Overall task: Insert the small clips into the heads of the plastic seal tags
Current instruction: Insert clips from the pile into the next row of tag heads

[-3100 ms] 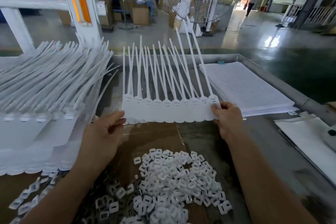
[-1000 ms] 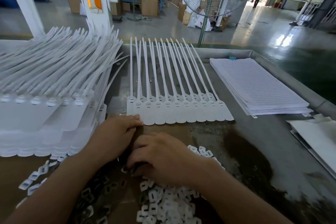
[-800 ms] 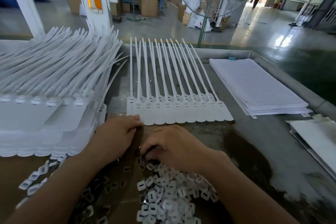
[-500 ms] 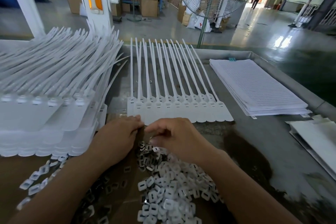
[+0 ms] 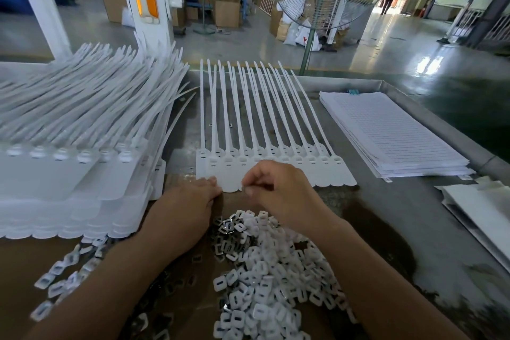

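A strip of white plastic seal tags (image 5: 325, 174) lies flat on the metal table, heads toward me and tails pointing away. My left hand (image 5: 187, 210) lies palm down, its fingertips touching the strip's near left edge. My right hand (image 5: 278, 190) hovers over the strip's near edge, thumb and forefinger pinched together on what seems a small clip, mostly hidden by the fingers. A heap of small white clips (image 5: 265, 273) lies on brown cardboard (image 5: 24, 265) just below both hands.
A tall stack of tag strips (image 5: 69, 179) fills the left side. Loose clips (image 5: 58, 273) trail at lower left. A pile of lined paper sheets (image 5: 392, 132) lies at right, white sheets (image 5: 485, 212) at far right. The table's raised rim (image 5: 447, 127) runs along the right.
The strip was laid flat on the table. My right hand dipped into the clip heap, then rose toward the strip's near edge with its fingers pinched. My left hand stayed at the strip's left corner.
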`<move>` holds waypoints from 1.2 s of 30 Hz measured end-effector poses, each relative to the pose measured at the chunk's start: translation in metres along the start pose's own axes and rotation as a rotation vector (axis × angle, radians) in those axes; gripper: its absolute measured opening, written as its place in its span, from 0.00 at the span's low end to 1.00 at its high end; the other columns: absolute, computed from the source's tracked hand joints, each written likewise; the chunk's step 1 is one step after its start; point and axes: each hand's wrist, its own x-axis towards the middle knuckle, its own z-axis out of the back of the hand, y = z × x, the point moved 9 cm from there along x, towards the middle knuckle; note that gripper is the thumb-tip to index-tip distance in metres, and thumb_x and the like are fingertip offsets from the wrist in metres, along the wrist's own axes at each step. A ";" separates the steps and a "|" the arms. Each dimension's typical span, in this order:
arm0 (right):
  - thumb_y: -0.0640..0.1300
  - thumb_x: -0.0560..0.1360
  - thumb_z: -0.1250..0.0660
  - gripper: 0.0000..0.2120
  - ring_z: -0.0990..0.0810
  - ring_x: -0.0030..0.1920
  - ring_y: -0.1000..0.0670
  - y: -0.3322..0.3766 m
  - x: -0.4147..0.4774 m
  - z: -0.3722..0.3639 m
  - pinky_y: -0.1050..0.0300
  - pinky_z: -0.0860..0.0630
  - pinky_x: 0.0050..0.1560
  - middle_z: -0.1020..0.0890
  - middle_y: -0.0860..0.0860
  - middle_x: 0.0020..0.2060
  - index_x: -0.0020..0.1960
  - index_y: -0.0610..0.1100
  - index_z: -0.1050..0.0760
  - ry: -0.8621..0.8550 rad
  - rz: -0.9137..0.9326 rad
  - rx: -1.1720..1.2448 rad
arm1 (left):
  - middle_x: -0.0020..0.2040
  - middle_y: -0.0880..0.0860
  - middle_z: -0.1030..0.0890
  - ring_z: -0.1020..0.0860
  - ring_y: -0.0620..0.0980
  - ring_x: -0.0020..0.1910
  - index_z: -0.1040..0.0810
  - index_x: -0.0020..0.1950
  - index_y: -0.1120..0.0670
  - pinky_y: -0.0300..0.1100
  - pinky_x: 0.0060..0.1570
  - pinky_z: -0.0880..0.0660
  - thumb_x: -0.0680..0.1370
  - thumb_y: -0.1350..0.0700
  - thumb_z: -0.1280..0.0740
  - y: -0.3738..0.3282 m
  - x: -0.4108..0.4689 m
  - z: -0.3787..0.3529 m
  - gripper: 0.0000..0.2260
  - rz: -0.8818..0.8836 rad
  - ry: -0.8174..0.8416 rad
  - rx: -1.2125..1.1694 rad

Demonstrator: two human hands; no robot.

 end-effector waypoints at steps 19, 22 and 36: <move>0.36 0.75 0.42 0.15 0.28 0.33 0.50 -0.020 0.104 -0.043 0.60 0.31 0.34 0.28 0.46 0.32 0.29 0.39 0.33 0.041 -0.196 -0.262 | 0.68 0.45 0.31 0.29 0.45 0.63 0.30 0.66 0.46 0.40 0.59 0.31 0.78 0.59 0.45 -0.005 -0.006 0.007 0.18 -0.011 -0.037 0.019; 0.40 0.75 0.39 0.10 0.24 0.53 0.45 -0.024 0.108 -0.048 0.49 0.25 0.54 0.21 0.44 0.52 0.49 0.35 0.22 0.052 -0.183 -0.336 | 0.67 0.45 0.29 0.29 0.45 0.62 0.29 0.66 0.46 0.40 0.58 0.31 0.78 0.59 0.45 -0.005 -0.006 0.008 0.18 -0.019 -0.045 0.018; 0.39 0.73 0.39 0.10 0.27 0.56 0.44 -0.021 0.109 -0.048 0.51 0.28 0.56 0.25 0.44 0.51 0.33 0.40 0.32 0.022 -0.188 -0.444 | 0.67 0.44 0.30 0.30 0.43 0.64 0.30 0.66 0.46 0.38 0.61 0.33 0.78 0.59 0.44 -0.006 -0.005 0.007 0.18 -0.033 -0.041 0.010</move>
